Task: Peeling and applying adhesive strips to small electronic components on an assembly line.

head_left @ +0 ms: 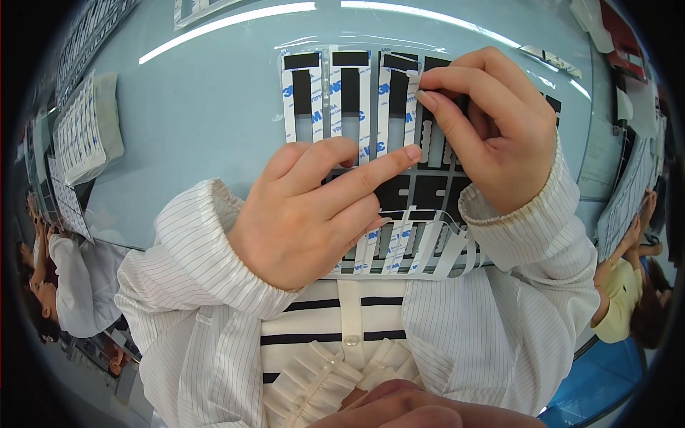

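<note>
Several white U-shaped double-sided adhesive pieces with blue print [288, 107] lie in a row over flat black parts [349, 93]. My right hand [492, 121] pinches thumb against index finger at the upper right corner of the third adhesive piece [383, 107]. The exact edge between the fingertips is partly hidden. Palm down, my left hand [307, 207] reaches across the lower ends of the pieces. Its index finger stretches out to the foot of that same piece, while the other fingers are bent and apart, holding nothing I can see.
Nearest me lies a sheet of loose adhesive strips [399, 246], partly under my left hand. A stack of bagged sheets [89, 128] stands at the left on the pale table [193, 121]. People work at both sides, one in a yellow shirt [619, 303].
</note>
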The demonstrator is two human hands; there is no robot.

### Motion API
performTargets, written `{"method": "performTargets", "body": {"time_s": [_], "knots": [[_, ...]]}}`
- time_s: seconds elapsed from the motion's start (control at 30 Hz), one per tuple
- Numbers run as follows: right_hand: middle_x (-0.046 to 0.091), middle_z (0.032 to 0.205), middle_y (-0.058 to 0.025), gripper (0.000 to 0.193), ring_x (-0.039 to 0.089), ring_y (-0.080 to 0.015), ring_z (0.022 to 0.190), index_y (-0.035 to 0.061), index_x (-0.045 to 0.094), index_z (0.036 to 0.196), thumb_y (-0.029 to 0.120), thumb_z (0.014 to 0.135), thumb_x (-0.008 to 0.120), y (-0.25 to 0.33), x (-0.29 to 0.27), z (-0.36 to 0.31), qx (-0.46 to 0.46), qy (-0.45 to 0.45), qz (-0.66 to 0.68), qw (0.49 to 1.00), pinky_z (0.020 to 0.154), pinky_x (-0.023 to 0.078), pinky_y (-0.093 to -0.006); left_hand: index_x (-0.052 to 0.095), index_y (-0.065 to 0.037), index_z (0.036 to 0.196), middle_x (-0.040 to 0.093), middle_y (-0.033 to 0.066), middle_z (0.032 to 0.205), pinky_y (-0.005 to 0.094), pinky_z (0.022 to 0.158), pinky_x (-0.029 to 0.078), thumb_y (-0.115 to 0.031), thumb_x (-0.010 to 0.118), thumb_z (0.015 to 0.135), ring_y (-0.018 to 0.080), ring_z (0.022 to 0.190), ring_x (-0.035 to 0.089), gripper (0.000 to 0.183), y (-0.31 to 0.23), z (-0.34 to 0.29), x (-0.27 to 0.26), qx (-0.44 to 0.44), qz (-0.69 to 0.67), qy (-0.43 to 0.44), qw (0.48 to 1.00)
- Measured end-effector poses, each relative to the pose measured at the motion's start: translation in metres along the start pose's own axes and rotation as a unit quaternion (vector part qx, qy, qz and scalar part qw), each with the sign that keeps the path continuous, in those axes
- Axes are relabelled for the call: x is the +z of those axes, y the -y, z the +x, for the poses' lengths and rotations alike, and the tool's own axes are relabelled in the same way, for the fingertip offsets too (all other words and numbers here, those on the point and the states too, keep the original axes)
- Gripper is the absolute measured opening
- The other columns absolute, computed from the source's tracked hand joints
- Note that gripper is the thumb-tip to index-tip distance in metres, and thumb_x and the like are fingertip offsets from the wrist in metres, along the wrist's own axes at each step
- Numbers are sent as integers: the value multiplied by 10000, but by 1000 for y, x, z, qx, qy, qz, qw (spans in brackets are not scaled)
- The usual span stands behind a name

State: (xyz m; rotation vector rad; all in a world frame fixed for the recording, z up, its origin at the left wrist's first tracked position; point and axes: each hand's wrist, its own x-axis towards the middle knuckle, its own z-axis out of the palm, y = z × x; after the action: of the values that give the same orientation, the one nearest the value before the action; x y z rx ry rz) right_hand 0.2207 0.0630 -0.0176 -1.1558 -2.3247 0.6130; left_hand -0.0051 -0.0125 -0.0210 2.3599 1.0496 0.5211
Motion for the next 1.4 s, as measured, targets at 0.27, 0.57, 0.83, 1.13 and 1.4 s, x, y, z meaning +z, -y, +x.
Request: {"method": "performTargets", "body": {"time_s": [0.27,0.57,0.83,1.13,1.4], "knots": [[609,918,-60,285,556,-132,600,64,744,1081,-41,815,733,-2,-2,-2,-59,-29,-175,982,524,460,-258,533,-69,732,618,36,1392,365,797,418,-149,756,657,259,965,534,249,-1,0,-1,-3,-4,2,1000],[580,991,-64,407,501,-130,576,157,717,1240,167,836,761,13,-20,-19,-85,59,-177,979,496,432,-248,571,-53,770,611,36,1394,388,832,443,-137,762,677,266,981,544,229,-2,-3,0,-4,-9,9,1000],[529,1035,-95,530,550,-178,698,196,689,1299,466,842,681,8,-6,-23,-92,50,-213,971,556,516,-275,597,-45,784,628,38,1363,398,827,446,-145,772,675,274,996,552,229,-1,-3,-1,0,-12,8,1000],[515,1074,-92,466,542,-174,680,205,683,1310,394,884,685,10,-13,-17,-47,58,-219,973,554,512,-284,581,-42,773,625,45,1369,389,838,455,-120,765,675,277,976,551,222,-3,1,-5,-2,-17,11,1000],[528,1195,-97,516,567,-209,798,258,678,1316,497,859,650,9,-6,-12,-64,45,-265,961,662,535,-311,586,-31,780,616,55,1374,403,857,464,-111,766,672,286,980,550,224,-2,-3,1,-8,-29,12,999]]}}
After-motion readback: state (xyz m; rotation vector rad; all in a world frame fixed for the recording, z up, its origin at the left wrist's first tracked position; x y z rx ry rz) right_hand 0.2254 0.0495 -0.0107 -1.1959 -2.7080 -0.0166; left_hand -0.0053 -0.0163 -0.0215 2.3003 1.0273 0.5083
